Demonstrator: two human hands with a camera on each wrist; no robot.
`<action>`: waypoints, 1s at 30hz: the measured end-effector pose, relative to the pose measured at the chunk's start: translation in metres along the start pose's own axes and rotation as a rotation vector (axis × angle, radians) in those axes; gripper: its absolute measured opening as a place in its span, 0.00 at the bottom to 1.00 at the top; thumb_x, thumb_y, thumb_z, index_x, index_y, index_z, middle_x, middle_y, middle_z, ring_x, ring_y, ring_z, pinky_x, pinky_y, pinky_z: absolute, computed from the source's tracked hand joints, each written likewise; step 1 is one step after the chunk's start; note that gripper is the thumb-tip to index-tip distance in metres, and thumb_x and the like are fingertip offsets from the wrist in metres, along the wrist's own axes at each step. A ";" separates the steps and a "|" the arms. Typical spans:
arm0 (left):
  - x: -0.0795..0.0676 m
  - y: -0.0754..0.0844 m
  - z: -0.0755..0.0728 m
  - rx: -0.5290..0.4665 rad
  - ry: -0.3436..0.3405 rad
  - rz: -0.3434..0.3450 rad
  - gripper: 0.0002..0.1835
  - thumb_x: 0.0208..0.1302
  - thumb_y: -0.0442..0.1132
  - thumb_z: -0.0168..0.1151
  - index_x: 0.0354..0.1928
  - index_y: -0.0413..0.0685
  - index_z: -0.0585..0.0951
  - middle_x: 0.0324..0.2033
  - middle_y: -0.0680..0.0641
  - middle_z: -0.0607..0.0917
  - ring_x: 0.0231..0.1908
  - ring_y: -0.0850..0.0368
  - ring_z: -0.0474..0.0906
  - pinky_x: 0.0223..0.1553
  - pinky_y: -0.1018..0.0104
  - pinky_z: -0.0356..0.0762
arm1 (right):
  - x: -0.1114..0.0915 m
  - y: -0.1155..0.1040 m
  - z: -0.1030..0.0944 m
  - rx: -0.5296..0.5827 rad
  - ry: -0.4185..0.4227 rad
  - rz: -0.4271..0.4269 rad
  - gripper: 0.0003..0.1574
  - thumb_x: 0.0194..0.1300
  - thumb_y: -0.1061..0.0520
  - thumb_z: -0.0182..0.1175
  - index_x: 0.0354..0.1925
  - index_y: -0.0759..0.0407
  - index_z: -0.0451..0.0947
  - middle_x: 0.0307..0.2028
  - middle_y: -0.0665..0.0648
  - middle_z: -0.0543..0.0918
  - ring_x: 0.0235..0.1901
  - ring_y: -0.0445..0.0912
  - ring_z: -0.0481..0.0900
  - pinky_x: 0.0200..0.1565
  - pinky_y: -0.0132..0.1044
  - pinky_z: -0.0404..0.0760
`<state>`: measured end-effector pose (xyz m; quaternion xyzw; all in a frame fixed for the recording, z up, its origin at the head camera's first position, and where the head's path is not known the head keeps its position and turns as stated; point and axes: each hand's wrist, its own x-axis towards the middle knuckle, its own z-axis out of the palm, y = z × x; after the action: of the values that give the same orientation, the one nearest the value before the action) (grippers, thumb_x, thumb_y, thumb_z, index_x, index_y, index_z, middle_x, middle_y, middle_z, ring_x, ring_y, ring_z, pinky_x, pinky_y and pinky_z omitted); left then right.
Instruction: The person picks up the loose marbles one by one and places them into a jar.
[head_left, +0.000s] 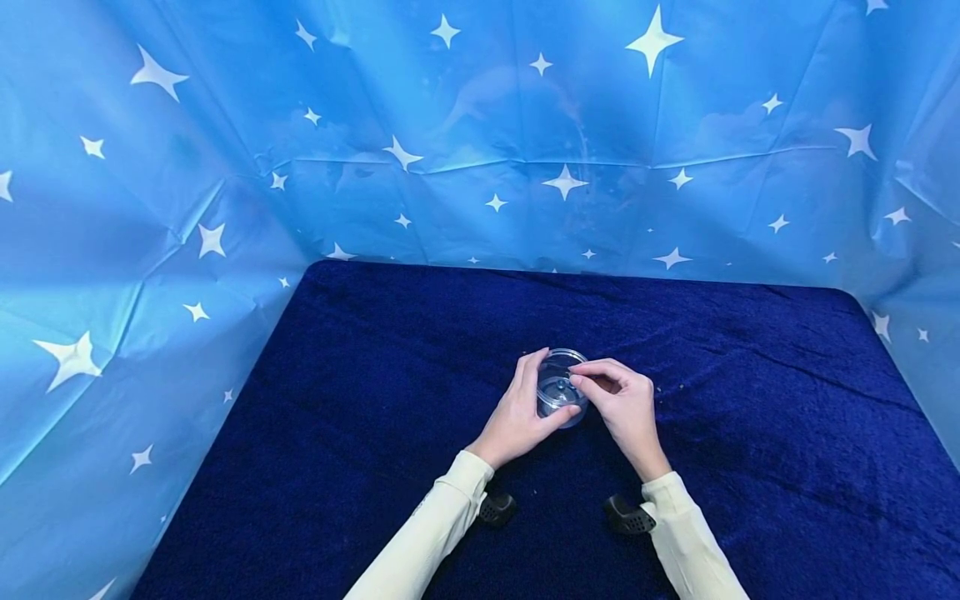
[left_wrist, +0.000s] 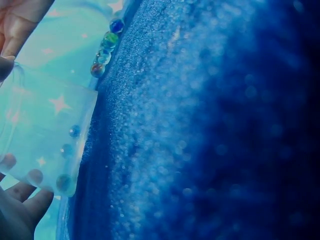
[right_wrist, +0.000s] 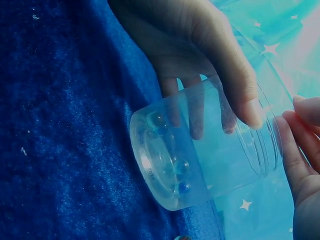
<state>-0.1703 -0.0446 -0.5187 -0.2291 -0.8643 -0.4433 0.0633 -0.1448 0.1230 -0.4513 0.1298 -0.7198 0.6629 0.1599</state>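
Note:
My left hand (head_left: 517, 417) grips a clear plastic jar (head_left: 551, 390) round its side, with the thumb toward me and the fingers on the far side. In the right wrist view the jar leans, its open mouth toward my right hand. Inside, near the base, lie a blue marble (right_wrist: 184, 187), a clear marble (right_wrist: 182, 166) and a greenish marble (right_wrist: 157, 121). Over the jar's mouth, my right hand (head_left: 621, 400) has its thumb and index fingertips close together at the rim; whether they pinch anything, I cannot tell.
Several loose marbles, among them a blue marble (left_wrist: 117, 25) and an orange marble (left_wrist: 97, 69), lie on the dark blue velvet cloth (head_left: 420, 358) beyond the jar in the left wrist view. A blue star-patterned curtain (head_left: 480, 125) surrounds the table's back and sides.

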 end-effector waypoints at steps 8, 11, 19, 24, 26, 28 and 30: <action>0.001 -0.002 0.001 -0.005 0.000 0.003 0.49 0.63 0.50 0.73 0.76 0.37 0.58 0.70 0.39 0.66 0.69 0.41 0.68 0.71 0.51 0.65 | 0.001 0.029 -0.003 0.001 0.008 0.012 0.06 0.61 0.76 0.68 0.38 0.76 0.86 0.38 0.73 0.87 0.38 0.35 0.83 0.42 0.23 0.80; 0.000 -0.002 0.001 -0.006 0.001 0.003 0.48 0.63 0.50 0.73 0.76 0.38 0.58 0.70 0.39 0.66 0.69 0.42 0.68 0.70 0.50 0.66 | 0.000 0.031 -0.004 0.013 0.014 -0.003 0.05 0.62 0.73 0.69 0.38 0.73 0.87 0.38 0.70 0.87 0.38 0.37 0.84 0.41 0.24 0.80; 0.000 -0.002 0.000 -0.002 0.010 0.007 0.48 0.63 0.50 0.74 0.76 0.38 0.59 0.70 0.39 0.66 0.69 0.43 0.69 0.70 0.51 0.66 | 0.000 0.031 -0.012 0.038 0.116 -0.002 0.03 0.62 0.73 0.69 0.37 0.72 0.88 0.36 0.71 0.87 0.34 0.37 0.86 0.38 0.25 0.81; 0.001 -0.003 0.000 0.003 0.010 0.004 0.48 0.63 0.50 0.74 0.76 0.39 0.59 0.70 0.40 0.66 0.69 0.44 0.68 0.71 0.52 0.65 | 0.001 0.031 -0.018 0.049 0.149 0.029 0.04 0.62 0.73 0.69 0.37 0.74 0.87 0.36 0.71 0.87 0.34 0.37 0.87 0.39 0.26 0.82; 0.001 -0.002 0.000 0.003 0.006 0.000 0.48 0.63 0.51 0.74 0.76 0.39 0.59 0.71 0.40 0.66 0.70 0.44 0.68 0.71 0.52 0.65 | 0.000 0.031 -0.019 0.050 0.155 0.041 0.04 0.62 0.73 0.69 0.38 0.74 0.87 0.36 0.68 0.88 0.34 0.37 0.87 0.39 0.26 0.83; 0.000 -0.002 0.000 0.000 0.003 -0.004 0.48 0.63 0.51 0.73 0.77 0.39 0.59 0.71 0.40 0.66 0.70 0.44 0.67 0.71 0.52 0.64 | 0.000 0.032 -0.020 0.042 0.158 0.051 0.04 0.62 0.74 0.69 0.38 0.75 0.86 0.35 0.62 0.89 0.33 0.36 0.87 0.39 0.26 0.83; 0.000 -0.001 0.000 0.001 0.001 -0.007 0.48 0.63 0.51 0.73 0.77 0.40 0.58 0.71 0.40 0.66 0.70 0.44 0.67 0.71 0.53 0.64 | -0.001 0.032 -0.021 0.040 0.163 0.058 0.05 0.62 0.74 0.69 0.38 0.76 0.86 0.34 0.56 0.90 0.32 0.37 0.87 0.38 0.26 0.83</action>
<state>-0.1706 -0.0451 -0.5197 -0.2258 -0.8652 -0.4434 0.0621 -0.1557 0.1471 -0.4799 0.0576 -0.6946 0.6897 0.1963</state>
